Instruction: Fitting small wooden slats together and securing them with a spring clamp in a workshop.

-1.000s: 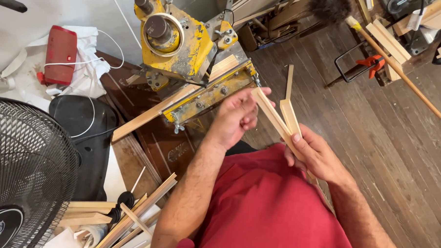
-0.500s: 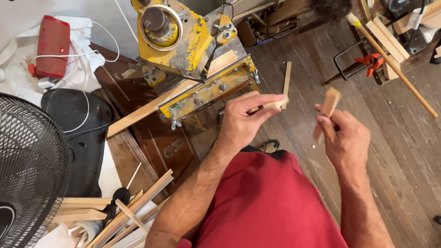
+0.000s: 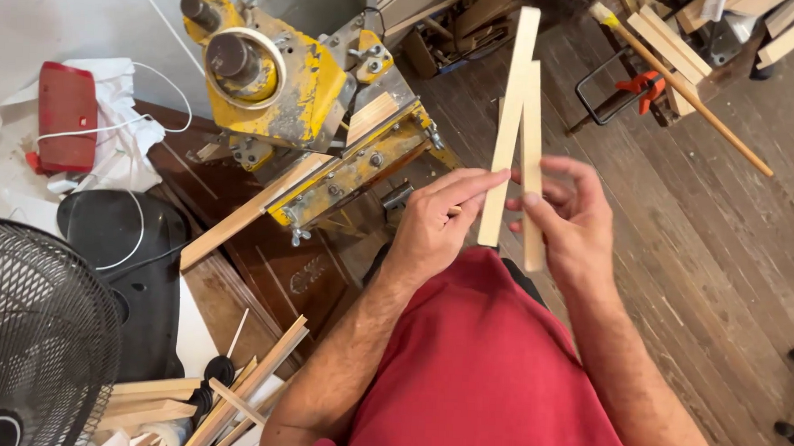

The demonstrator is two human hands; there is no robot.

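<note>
Both hands [image 3: 503, 222] now joined on wooden strips [image 3: 516, 130].

A dark plank floor [image 3: 695, 260] fills the right side. A yellow machine [image 3: 287, 96] stands on a dark brown bench [image 3: 264, 262], with a long batten [image 3: 239, 222] lying under it. A black fan [image 3: 32, 333] sits at lower left, wood offcuts [image 3: 197, 401] beside it. A red box [image 3: 66, 115] rests on white cloth [image 3: 118, 143]. Timber [image 3: 685, 48] lies at upper right.
</note>
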